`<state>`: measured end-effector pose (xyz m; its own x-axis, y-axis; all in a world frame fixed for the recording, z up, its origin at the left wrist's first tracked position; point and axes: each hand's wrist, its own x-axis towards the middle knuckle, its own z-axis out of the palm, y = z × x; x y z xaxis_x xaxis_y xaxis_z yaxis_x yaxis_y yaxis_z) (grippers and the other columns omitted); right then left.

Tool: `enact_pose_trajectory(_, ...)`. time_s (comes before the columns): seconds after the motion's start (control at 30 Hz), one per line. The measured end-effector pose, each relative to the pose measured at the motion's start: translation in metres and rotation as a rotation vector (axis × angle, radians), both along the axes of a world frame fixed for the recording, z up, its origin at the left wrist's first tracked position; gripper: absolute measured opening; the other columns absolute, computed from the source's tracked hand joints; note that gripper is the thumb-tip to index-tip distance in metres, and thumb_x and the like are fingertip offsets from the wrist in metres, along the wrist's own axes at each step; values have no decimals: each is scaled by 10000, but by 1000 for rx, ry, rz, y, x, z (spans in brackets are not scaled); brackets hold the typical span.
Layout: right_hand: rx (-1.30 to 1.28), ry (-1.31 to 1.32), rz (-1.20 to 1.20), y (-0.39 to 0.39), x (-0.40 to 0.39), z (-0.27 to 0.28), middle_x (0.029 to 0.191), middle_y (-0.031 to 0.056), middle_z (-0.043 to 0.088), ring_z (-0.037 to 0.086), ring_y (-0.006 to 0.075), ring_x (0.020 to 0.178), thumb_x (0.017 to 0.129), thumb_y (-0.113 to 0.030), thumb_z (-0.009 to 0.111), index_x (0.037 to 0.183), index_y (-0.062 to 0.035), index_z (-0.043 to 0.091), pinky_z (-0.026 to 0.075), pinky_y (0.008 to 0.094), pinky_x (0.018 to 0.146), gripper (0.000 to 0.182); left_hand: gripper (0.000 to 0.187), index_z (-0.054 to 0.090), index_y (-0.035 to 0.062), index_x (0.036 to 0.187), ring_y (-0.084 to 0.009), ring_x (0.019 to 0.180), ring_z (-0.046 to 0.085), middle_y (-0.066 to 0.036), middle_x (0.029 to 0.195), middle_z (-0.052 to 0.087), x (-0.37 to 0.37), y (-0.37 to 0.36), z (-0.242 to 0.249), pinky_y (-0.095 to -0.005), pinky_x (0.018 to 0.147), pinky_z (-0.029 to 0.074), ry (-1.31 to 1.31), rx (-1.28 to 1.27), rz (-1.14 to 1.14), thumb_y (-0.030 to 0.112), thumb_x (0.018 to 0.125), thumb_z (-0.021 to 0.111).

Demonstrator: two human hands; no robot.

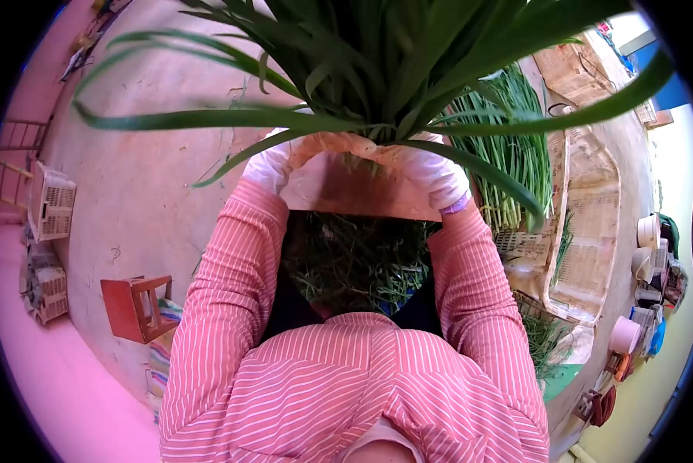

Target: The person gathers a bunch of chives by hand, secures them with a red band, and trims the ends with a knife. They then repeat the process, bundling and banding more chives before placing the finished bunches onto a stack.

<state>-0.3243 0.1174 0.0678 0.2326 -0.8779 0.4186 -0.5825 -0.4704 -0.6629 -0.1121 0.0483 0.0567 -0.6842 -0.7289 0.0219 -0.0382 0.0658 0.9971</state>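
Note:
A thick bunch of garlic chives (377, 69) rises close to the camera, its long flat leaves fanning out at the top and sides. My left hand (284, 154) is closed round the lower part of the bunch from the left. From the right, my right hand (431, 166) grips the same bunch. Both hands look covered by pale, stained gloves. The fingers meet at the middle under the leaves and are partly hidden by them. Below the hands lies the bare top of a low board or table (346, 197).
Loose green trimmings (358, 262) are heaped between my arms. More garlic chives (508, 147) lie piled in a pale plastic crate (582, 231) at right. A red stool (134, 309) stands at left. Crates (53, 201) line the left wall, and tubs (624, 336) the right.

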Motion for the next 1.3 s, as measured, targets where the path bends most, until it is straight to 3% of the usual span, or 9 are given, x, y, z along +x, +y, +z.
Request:
enact_pose_trajectory(0.3, -495, 1034, -167, -14, -23, -33, 882, 26, 645, 604, 151, 838, 945, -440, 523, 969, -117, 645, 477, 321, 754, 346, 364, 676, 20, 1127, -149, 905, 641, -52, 1038, 705, -13, -8, -2, -311, 826, 534, -14, 33, -4, 183, 817, 772)
enact_pose_trajectory(0.47, 115, 400, -7, -22, -31, -55, 1081, 41, 634, 538, 160, 1070, 952, -257, 554, 1194, -71, 575, 409, 310, 981, 307, 372, 672, 20, 1136, -148, 911, 638, -48, 1044, 702, -10, -11, 0, -309, 832, 530, -22, 49, -24, 183, 816, 772)
enact_pose_trajectory(0.6, -715, 1196, -245, -23, -42, -54, 1011, 22, 686, 646, 173, 861, 954, -265, 488, 1209, -133, 615, 517, 334, 759, 313, 379, 669, 20, 1142, -147, 915, 636, -45, 1049, 700, -16, -11, 4, -307, 836, 527, -20, 34, -46, 182, 816, 773)
enact_pose_trajectory(0.7, -179, 1173, -199, -28, -60, -121, 948, 31, 701, 662, 184, 783, 958, -266, 509, 1141, -121, 656, 520, 280, 705, 276, 384, 667, 20, 1147, -147, 919, 634, -42, 1053, 699, -16, -12, 5, -305, 840, 525, -31, 43, -57, 182, 815, 773)
enact_pose_trajectory(0.77, 129, 60, -36, -31, -34, -72, 939, 45, 700, 657, 191, 785, 935, -325, 579, 1081, -111, 675, 517, 288, 699, 276, 388, 665, 20, 1151, -146, 921, 633, -40, 1055, 697, -17, -13, 3, -304, 842, 523, -41, 53, -59, 181, 815, 773)
enact_pose_trajectory(0.9, 104, 49, -35, -17, -11, -2, 942, 47, 700, 645, 168, 810, 868, -371, 690, 1028, -82, 673, 518, 301, 716, 331, 395, 662, 20, 1157, -146, 926, 631, -37, 1060, 695, -21, -15, 5, -302, 847, 520, -59, 84, -79, 181, 815, 774)
enact_pose_trajectory(0.97, -297, 798, -27, -39, -56, -91, 982, 41, 703, 648, 148, 846, 858, -322, 721, 1081, -68, 661, 521, 293, 740, 343, 396, 661, 20, 1159, -146, 927, 630, -36, 1061, 695, -23, -14, 8, -302, 848, 519, -67, 109, -82, 181, 814, 774)
enact_pose_trajectory(1.1, 285, -539, 76, -8, 0, 50, 1013, 54, 698, 639, 130, 905, 856, -245, 737, 1160, -38, 631, 518, 284, 793, 383, 380, 656, 28, 1169, -141, 942, 634, -30, 1062, 691, -33, -11, 33, -295, 861, 502, 213, 53, -60, 248, 864, 711)
enact_pose_trajectory(1.3, 801, -1001, -49, -35, -8, 5, 1038, 26, 676, 633, 117, 894, 871, -271, 711, 1176, -49, 617, 503, 267, 823, 389, 568, 617, 13, 1206, -150, 967, 631, -74, 1124, 672, -57, -11, 14, -279, 915, 487, 177, 594, 188, 495, 906, 622)
